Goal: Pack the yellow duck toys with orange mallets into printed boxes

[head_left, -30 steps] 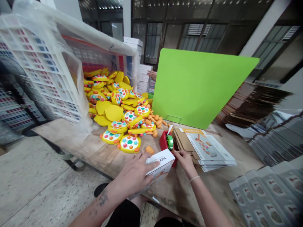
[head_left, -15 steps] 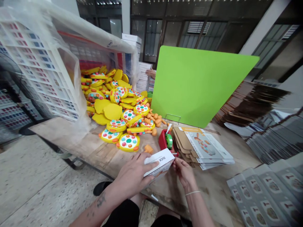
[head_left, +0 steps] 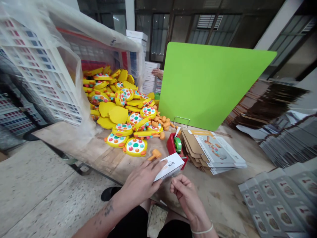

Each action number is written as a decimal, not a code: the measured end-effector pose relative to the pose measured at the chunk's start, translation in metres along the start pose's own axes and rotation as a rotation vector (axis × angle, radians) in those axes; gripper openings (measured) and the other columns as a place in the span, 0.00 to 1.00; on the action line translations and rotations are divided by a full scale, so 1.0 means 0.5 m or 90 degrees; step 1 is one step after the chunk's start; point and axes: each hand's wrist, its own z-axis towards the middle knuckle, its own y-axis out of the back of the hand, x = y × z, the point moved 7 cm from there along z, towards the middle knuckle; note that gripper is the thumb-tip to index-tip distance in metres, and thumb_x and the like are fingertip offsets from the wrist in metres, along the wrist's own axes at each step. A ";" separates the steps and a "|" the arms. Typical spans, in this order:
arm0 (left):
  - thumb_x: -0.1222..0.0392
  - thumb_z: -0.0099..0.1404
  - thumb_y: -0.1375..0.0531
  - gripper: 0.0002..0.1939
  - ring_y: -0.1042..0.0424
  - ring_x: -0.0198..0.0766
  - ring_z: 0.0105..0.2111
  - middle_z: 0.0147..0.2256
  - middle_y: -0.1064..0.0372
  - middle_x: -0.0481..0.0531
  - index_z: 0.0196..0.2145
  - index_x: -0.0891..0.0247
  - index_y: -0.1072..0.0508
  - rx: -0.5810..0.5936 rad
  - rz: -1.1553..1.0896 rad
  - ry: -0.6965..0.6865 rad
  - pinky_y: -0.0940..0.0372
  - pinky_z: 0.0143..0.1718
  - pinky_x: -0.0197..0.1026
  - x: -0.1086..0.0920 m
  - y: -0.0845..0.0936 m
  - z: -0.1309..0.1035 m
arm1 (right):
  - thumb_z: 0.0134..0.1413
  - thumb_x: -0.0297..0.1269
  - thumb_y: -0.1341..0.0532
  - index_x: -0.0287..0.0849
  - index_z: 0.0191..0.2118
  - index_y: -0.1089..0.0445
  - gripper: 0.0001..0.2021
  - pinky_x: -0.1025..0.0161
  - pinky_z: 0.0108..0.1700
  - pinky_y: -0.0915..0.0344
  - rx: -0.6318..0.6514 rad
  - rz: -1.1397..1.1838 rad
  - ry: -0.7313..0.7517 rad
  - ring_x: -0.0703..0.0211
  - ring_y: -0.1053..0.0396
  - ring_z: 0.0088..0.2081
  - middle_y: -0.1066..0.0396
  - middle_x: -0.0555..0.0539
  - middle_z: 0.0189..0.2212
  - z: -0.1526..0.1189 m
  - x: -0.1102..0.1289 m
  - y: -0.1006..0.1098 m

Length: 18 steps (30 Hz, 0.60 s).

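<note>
My left hand grips a white printed carton with "DUCK" lettering, fingers across its top. My right hand is curled with thumb and fingertips pinched, close beside the carton's near edge. Whatever may be in that pinch is too small to make out. Just behind the carton's far end stands a red tape dispenser with a green tape roll. An orange toy hammer lies on the table just past my left hand.
Yellow duck toys spill from a plastic-lined white crate, beside small orange hammers. Flat cartons lie right of the dispenser, before an upright green board. Grey printed boxes stand right. Another person's hand touches stacked boxes behind.
My right hand has come from the dispenser end of the carton down to its near side, and its fingers have curled in. The carton has turned slightly in my left hand.
</note>
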 end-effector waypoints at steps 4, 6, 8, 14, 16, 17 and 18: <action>0.65 0.68 0.39 0.31 0.33 0.54 0.60 0.63 0.35 0.59 0.67 0.54 0.40 0.003 -0.002 -0.020 0.33 0.58 0.57 -0.008 0.003 -0.002 | 0.34 0.51 0.22 0.41 0.22 0.30 0.22 0.67 0.28 0.37 -0.010 -0.017 -0.003 0.66 0.36 0.22 0.30 0.51 0.18 0.003 0.006 -0.049; 0.66 0.69 0.40 0.28 0.34 0.57 0.61 0.66 0.39 0.58 0.64 0.50 0.35 0.013 0.025 -0.049 0.34 0.58 0.60 -0.016 0.004 -0.003 | 0.34 0.53 0.23 0.41 0.21 0.31 0.23 0.66 0.27 0.38 -0.018 -0.034 0.005 0.66 0.37 0.21 0.30 0.51 0.19 0.005 0.007 -0.056; 0.67 0.69 0.40 0.24 0.34 0.58 0.61 0.68 0.42 0.57 0.59 0.48 0.28 0.020 0.048 -0.068 0.34 0.58 0.61 -0.023 0.006 -0.004 | 0.34 0.56 0.24 0.41 0.21 0.31 0.24 0.65 0.27 0.38 -0.031 -0.061 0.022 0.65 0.37 0.22 0.29 0.50 0.19 0.008 0.005 -0.051; 0.62 0.70 0.41 0.21 0.34 0.60 0.61 0.65 0.37 0.62 0.60 0.59 0.27 0.046 0.060 -0.044 0.35 0.60 0.63 -0.013 -0.002 0.000 | 0.36 0.59 0.26 0.43 0.18 0.33 0.26 0.63 0.29 0.42 -0.115 -0.202 0.114 0.62 0.39 0.22 0.33 0.51 0.16 0.030 -0.022 0.001; 0.62 0.70 0.41 0.22 0.35 0.61 0.62 0.65 0.37 0.61 0.60 0.57 0.27 0.056 0.055 -0.036 0.36 0.60 0.63 -0.008 -0.004 0.002 | 0.35 0.60 0.26 0.43 0.17 0.34 0.26 0.62 0.30 0.44 -0.129 -0.236 0.137 0.62 0.41 0.23 0.34 0.52 0.16 0.032 -0.030 0.012; 0.62 0.70 0.40 0.22 0.35 0.61 0.62 0.65 0.37 0.61 0.61 0.58 0.28 0.058 0.055 -0.032 0.36 0.61 0.63 -0.006 -0.004 0.003 | 0.36 0.60 0.26 0.43 0.18 0.33 0.26 0.62 0.30 0.43 -0.133 -0.247 0.145 0.61 0.41 0.23 0.34 0.52 0.16 0.031 -0.033 0.014; 0.63 0.69 0.40 0.23 0.34 0.60 0.62 0.65 0.37 0.61 0.61 0.58 0.28 0.060 0.055 -0.027 0.36 0.61 0.62 -0.005 -0.003 0.003 | 0.36 0.60 0.26 0.43 0.18 0.32 0.25 0.62 0.31 0.43 -0.133 -0.254 0.150 0.61 0.40 0.24 0.34 0.52 0.17 0.027 -0.034 0.015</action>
